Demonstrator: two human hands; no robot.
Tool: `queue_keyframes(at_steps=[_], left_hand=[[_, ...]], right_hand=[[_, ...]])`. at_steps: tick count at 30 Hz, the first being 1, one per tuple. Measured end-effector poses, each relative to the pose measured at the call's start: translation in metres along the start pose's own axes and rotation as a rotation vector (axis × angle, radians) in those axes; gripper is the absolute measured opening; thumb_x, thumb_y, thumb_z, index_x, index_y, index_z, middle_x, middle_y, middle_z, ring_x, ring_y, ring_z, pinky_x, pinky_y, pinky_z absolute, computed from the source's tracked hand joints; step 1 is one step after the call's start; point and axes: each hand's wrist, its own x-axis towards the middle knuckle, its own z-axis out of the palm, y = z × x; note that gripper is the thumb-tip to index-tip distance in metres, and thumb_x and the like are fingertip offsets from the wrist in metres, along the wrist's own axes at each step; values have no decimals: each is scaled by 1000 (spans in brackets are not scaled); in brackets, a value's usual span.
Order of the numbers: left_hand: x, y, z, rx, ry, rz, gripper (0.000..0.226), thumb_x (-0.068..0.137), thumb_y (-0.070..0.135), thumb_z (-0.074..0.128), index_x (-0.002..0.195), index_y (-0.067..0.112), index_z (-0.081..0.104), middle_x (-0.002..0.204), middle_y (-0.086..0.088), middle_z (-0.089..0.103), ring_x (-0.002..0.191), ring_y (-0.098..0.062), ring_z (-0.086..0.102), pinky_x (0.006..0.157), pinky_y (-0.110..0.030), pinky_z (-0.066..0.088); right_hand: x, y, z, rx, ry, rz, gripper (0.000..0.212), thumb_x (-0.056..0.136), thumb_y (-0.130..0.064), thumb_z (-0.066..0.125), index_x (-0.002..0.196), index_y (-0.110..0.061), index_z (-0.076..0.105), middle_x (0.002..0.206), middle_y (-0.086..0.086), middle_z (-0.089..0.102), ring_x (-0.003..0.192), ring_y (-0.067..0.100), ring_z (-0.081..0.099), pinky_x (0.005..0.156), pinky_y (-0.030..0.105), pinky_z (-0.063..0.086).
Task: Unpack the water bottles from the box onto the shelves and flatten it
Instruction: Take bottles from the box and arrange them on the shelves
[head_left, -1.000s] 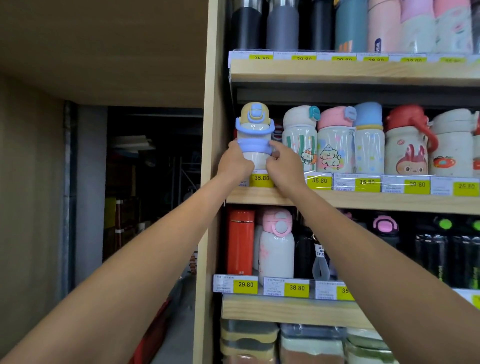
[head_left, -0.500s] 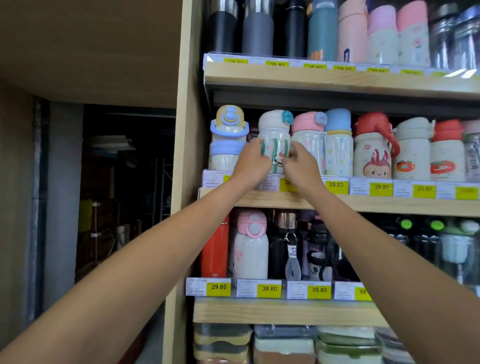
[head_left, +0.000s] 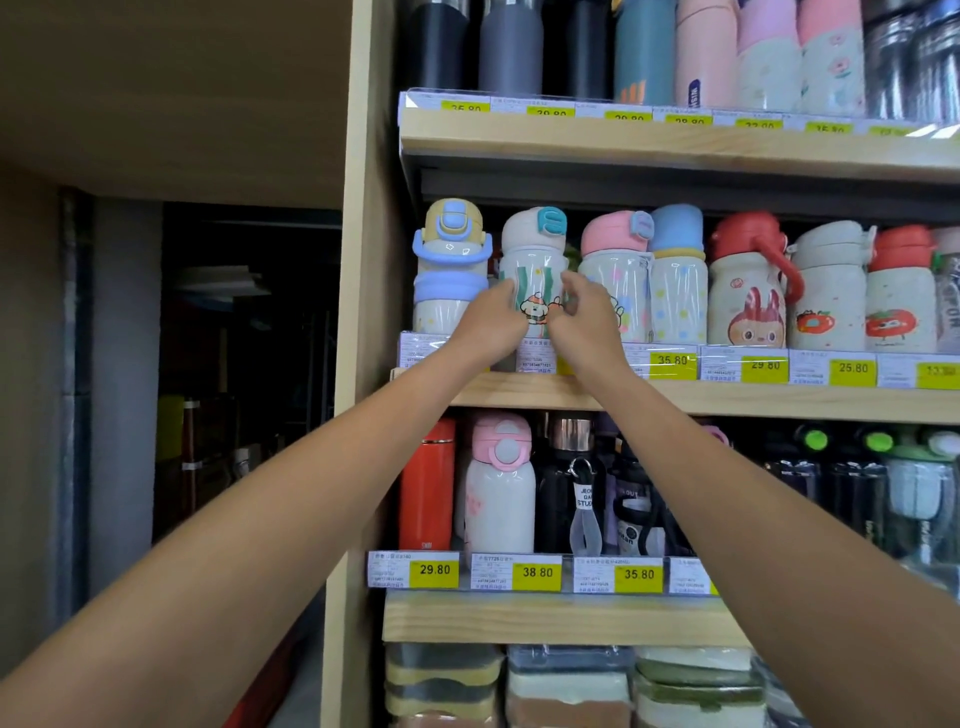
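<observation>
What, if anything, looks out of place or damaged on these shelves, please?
Nothing stands out. The bottles on the middle shelf stand upright in a row behind their price tags, including the teal-clasp bottle being handled. No spill or damage shows.

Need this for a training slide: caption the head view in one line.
Left hand and right hand hold a white bottle with a teal clasp on the middle shelf.

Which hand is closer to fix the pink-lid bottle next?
Probably the right hand: it is just beside the pink-lid bottle. The left hand holds the teal-clasp bottle on its far side, so that bottle stands in its way.
</observation>
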Motion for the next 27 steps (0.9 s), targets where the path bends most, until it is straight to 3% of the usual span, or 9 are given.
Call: queue_keyframes(at_steps=[3, 7, 9, 12, 14, 19, 23, 27], left_hand=[[0, -7, 3, -2, 43, 20, 27, 84, -4, 41, 107, 0, 54, 99, -15, 61, 89, -28, 55, 78, -37, 47], [2, -4, 3, 9, -2, -4, 13, 84, -2, 41, 93, 7, 44, 85, -7, 49, 81, -21, 44, 64, -30, 36], [2, -1, 1, 17, -27, 2, 14, 84, -3, 39, 90, 10, 42, 82, -5, 47, 79, -20, 42, 57, -27, 32], [2, -4, -1, 31, -13, 14, 19, 84, -6, 38, 96, 3, 51, 97, -16, 58, 86, -28, 51, 67, -33, 42], [2, -7, 0, 42, 6, 21, 25, 83, -7, 38, 102, -3, 55, 105, -21, 61, 97, -34, 56, 81, -39, 46], [4, -7, 1, 63, 2, 13, 30, 84, -4, 40, 110, 2, 54, 109, -18, 61, 101, -31, 56, 79, -31, 44], [3, -6, 1, 56, -16, 1, 31, 85, -4, 40, 113, 0, 54, 109, -18, 61, 93, -27, 53, 72, -26, 39], [-4, -2, 11, -40, 133, 37, 30, 80, -9, 43, 105, -2, 56, 108, -19, 60, 91, -25, 54, 72, -30, 44]], right_hand=[[-2, 1, 1, 72, -9, 25, 27, 85, 1, 44, 107, -5, 59, 97, 13, 63, 82, 22, 56, 69, 32, 42], [0, -1, 2, 97, 9, 50, 30, 86, 1, 45, 110, -8, 59, 103, 9, 65, 88, 19, 59, 66, 24, 43], [-1, -1, 2, 90, 17, 47, 35, 86, -1, 45, 117, -9, 57, 110, 9, 63, 96, 19, 58, 74, 25, 46], [0, -3, 2, 64, 10, 64, 43, 84, -2, 47, 126, -10, 53, 120, 11, 58, 110, 24, 56, 95, 39, 47], [1, -5, 0, 69, 7, 81, 45, 83, -1, 49, 127, -11, 53, 123, 10, 58, 113, 24, 55, 99, 41, 45], [-2, -7, -1, 64, 23, 78, 47, 83, -2, 47, 129, -7, 52, 127, 12, 51, 117, 23, 51, 102, 38, 42], [-3, -6, -1, 66, 15, 70, 43, 84, -2, 47, 126, -5, 53, 125, 13, 53, 116, 25, 51, 99, 36, 43], [-7, -3, -6, 109, 42, 36, 39, 86, 0, 45, 123, -8, 56, 123, 9, 58, 108, 18, 54, 86, 23, 42]])
